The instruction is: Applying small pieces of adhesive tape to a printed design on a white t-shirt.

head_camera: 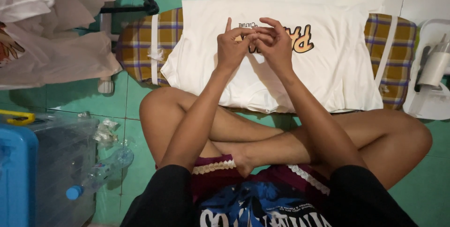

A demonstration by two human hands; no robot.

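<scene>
Now both hands, left hand and right hand, meet above white printed shirt.

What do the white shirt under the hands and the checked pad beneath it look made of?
White shirt: soft matte knit, probably cotton, going by its gentle folds and glossy printed graphic. Checked pad: woven plaid cloth over padding, judging by its rounded end.

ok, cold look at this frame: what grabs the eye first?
The left hand and right hand, fingertips meeting mid-frame, above a white printed t-shirt lying on a plaid padded board. An iron stands at the far right; a plastic bottle lies on the green floor lower left.
</scene>
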